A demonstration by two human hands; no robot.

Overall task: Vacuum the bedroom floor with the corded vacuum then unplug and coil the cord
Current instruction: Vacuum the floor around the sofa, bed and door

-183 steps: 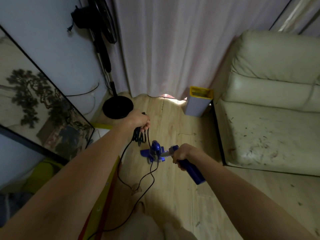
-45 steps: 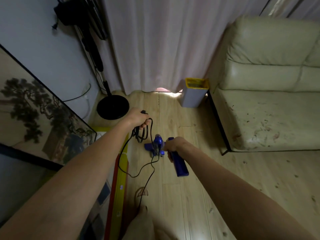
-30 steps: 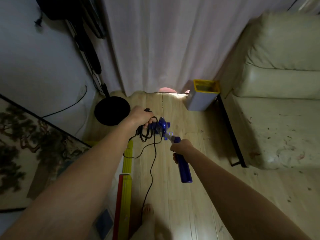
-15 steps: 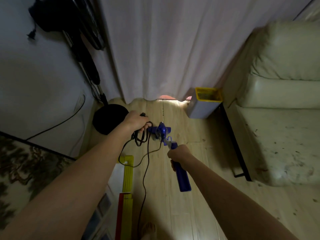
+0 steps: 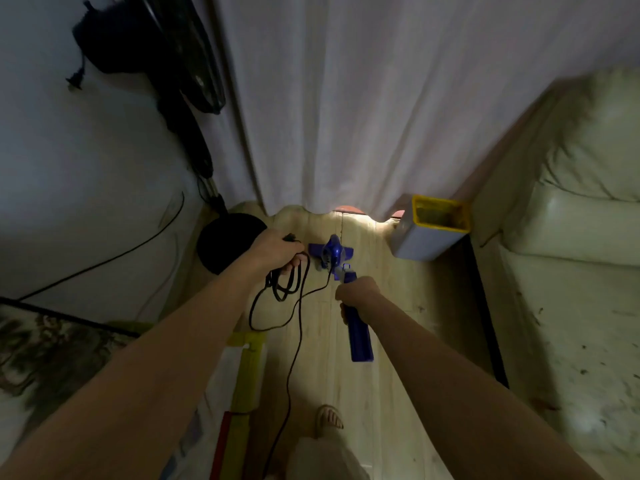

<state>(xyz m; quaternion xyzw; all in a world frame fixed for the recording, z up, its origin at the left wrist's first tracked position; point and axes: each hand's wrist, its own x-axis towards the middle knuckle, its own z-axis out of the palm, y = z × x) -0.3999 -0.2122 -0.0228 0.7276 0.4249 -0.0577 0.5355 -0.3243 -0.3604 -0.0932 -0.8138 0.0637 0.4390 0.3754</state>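
Observation:
A small blue corded vacuum [image 5: 330, 252] has its floor head on the wooden floor just in front of the curtain hem. Its blue handle [image 5: 358, 336] runs back toward me, and my right hand [image 5: 356, 294] grips it near the top. My left hand [image 5: 277, 251] is to the left of the vacuum head and holds a bunch of looped black cord [image 5: 287, 282]. The rest of the cord hangs in a loop and trails down the floor toward me.
A black standing fan's round base [image 5: 225, 240] sits left of my left hand, near the wall. A grey bin with a yellow rim [image 5: 433, 226] stands right of the vacuum. A cream sofa [image 5: 571, 271] fills the right. Yellow and red flat things [image 5: 242, 382] lie at lower left. My foot [image 5: 329, 415] is below.
The vacuum head has slid forward across the floor to the curtain's edge, and I have stepped closer to the curtain. Both hands keep their holds.

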